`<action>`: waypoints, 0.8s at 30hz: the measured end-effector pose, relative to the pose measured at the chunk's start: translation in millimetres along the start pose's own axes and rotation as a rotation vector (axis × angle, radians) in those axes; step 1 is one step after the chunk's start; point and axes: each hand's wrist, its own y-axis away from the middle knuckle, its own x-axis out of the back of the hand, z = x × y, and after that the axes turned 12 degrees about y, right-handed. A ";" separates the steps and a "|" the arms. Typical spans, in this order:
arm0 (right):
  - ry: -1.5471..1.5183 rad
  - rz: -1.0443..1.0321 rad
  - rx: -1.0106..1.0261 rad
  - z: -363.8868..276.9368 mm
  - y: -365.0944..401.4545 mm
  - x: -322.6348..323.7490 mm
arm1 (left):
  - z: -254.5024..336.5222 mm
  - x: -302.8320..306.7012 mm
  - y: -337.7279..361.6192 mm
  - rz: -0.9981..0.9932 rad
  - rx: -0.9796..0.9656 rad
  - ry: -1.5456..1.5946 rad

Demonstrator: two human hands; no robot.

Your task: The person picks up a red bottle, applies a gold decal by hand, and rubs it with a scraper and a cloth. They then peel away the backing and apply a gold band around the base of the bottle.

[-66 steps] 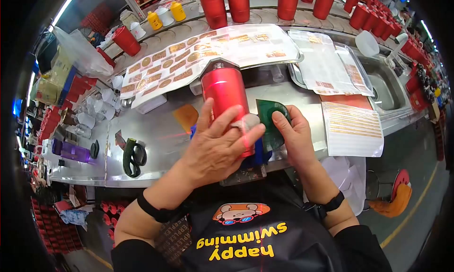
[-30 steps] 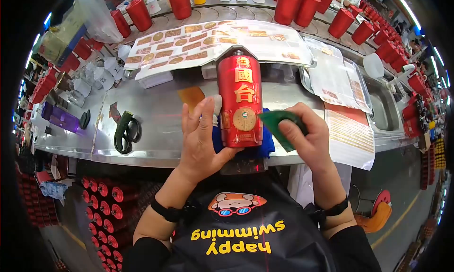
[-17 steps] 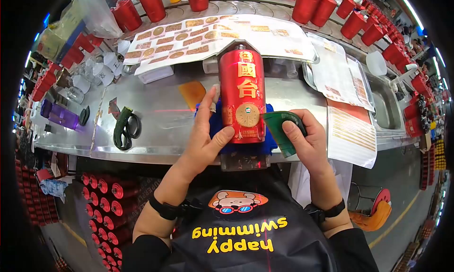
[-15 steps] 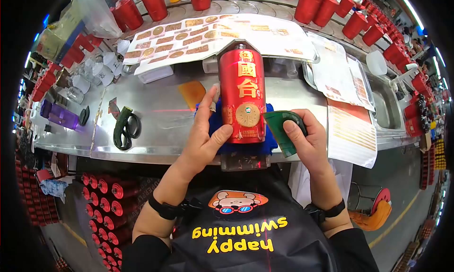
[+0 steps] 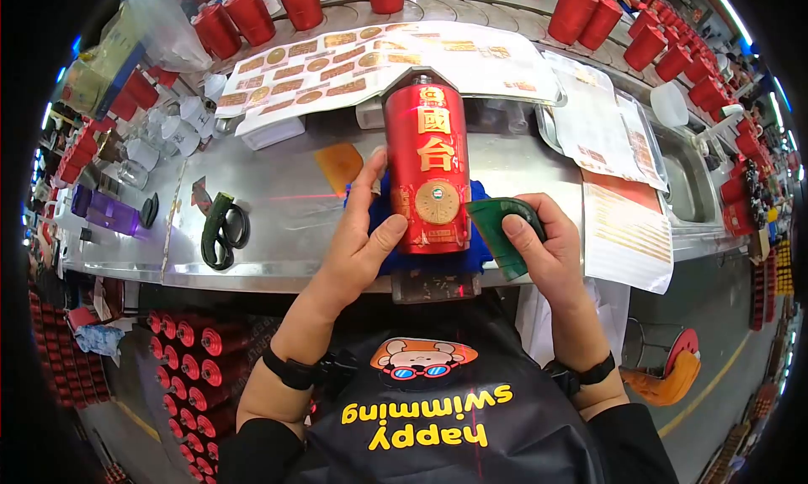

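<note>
A red bottle [image 5: 427, 181] with gold characters and a round gold label [image 5: 437, 202] lies in front of me, its neck pointing away. Beneath it a blue cloth-like pad [image 5: 475, 252] shows at both sides. My left hand [image 5: 364, 231] steadies the bottle from the left, thumb on its lower edge and fingers extended along its side. In my right hand [image 5: 543, 244], a translucent green scraper [image 5: 498, 236] is pinched between thumb and fingers. The scraper's corner is right at the bottle's right edge.
Sheets of gold labels [image 5: 316, 71] lie behind the bottle, with striped paper [image 5: 627, 236] at right. An amber scraper [image 5: 338, 166], a black-handled tool [image 5: 220, 231] and a purple water bottle [image 5: 108, 210] are left. Several red containers line the conveyor [image 5: 471, 13]; a sink [image 5: 690, 185] is right.
The red bottle has shifted and turned slightly to the left under my left hand. Red containers on the conveyor have moved to the right. My right hand keeps the green scraper in nearly the same place.
</note>
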 end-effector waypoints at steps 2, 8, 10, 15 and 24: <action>-0.015 0.001 -0.012 0.0 0.7 1.1 | -1.7 -1.9 1.1 -0.007 -0.019 -0.049; 0.002 0.004 -0.016 -1.8 1.4 1.9 | -0.8 1.3 -1.2 -0.031 0.010 -0.047; -0.010 0.000 -0.013 -1.1 0.6 0.8 | -0.9 5.8 -2.8 -0.036 0.024 -0.031; -0.033 0.001 -0.019 0.4 1.6 1.1 | 0.5 2.7 1.2 -0.057 -0.027 -0.125; -0.080 -0.061 -0.091 2.7 7.8 6.9 | 12.6 -10.9 8.9 -0.063 -0.163 -0.516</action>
